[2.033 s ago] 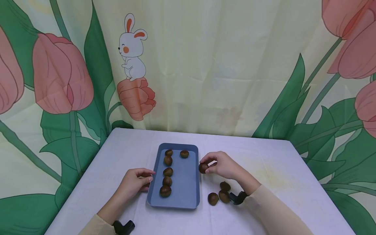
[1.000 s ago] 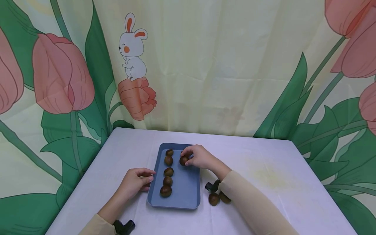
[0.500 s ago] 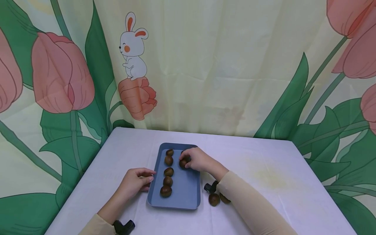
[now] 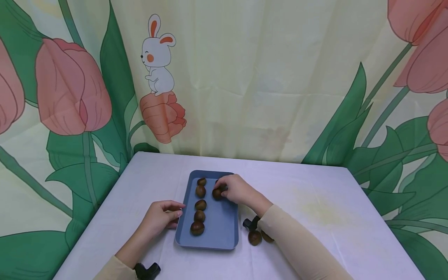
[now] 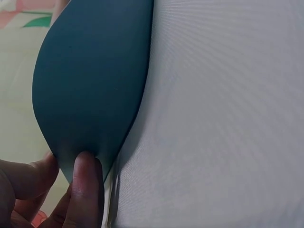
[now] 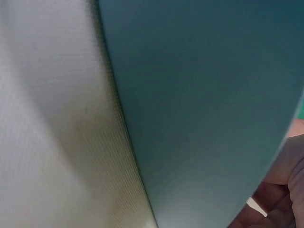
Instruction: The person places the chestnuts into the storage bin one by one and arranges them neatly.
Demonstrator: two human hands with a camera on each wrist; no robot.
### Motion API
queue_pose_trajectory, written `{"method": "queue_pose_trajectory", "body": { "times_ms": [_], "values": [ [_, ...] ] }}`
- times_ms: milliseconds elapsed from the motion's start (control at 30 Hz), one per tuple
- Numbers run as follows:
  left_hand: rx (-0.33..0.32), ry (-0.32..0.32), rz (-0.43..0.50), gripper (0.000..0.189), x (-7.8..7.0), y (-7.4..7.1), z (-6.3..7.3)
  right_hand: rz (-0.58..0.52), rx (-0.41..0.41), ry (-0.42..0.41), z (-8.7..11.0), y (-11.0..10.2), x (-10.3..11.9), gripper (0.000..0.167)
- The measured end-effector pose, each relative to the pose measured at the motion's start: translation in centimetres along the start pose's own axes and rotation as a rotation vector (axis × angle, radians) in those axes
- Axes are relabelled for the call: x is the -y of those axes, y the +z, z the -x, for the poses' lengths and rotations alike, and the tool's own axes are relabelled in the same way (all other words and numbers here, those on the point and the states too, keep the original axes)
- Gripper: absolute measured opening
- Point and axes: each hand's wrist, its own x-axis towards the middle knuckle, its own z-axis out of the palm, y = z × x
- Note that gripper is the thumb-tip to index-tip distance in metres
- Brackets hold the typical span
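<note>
A blue-grey rectangular tray [image 4: 220, 229] lies lengthwise on the table. Along its left side several brown chestnuts [image 4: 197, 228] form a column. My right hand [image 4: 238, 188] reaches over the tray's right rim and pinches a chestnut [image 4: 216, 194] at the upper right of the tray. Another chestnut above it is almost wholly covered by the fingers. At the tray's left rim, my left hand [image 4: 159, 216] holds the edge between thumb and fingers. The left wrist view shows its fingertips against the tray's outer wall [image 5: 90, 71]. In the right wrist view, the tray wall [image 6: 190, 95] hides the held chestnut.
On the white tablecloth [image 4: 297, 186], right of the tray, lie loose chestnuts [image 4: 254, 237], partly covered by the right sleeve [image 4: 297, 241]. Black wrist devices [image 4: 148, 271] sit at both cuffs. A curtain [image 4: 245, 77] printed with tulips and a rabbit hangs behind the table.
My right hand has carried a chestnut from outside the tray's right rim leftward into the tray's upper right, and shifts it slightly there. The left hand has stayed at the left rim.
</note>
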Motion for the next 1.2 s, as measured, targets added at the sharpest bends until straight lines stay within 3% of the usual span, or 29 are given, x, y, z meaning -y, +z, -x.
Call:
{"method": "queue_pose_trajectory", "body": {
  "times_ms": [233,567,800,1200],
  "values": [
    [0.003,0.001,0.0,0.022,0.1,0.0,-0.1,-0.022,-0.013,0.008,0.2,-0.5,0.0,0.029],
    [0.005,0.007,0.015,0.021,0.2,0.0,-0.1,-0.135,-0.029,0.048,1.1,-2.0,0.3,0.028],
    [0.007,0.008,0.016,0.021,0.3,-0.1,-0.1,-0.219,-0.035,0.046,2.6,-3.0,-0.1,0.028],
    [0.008,0.015,0.002,0.021,0.2,-0.1,-0.1,-0.255,-0.034,0.078,6.2,-4.9,-2.3,0.029]
  ]
}}
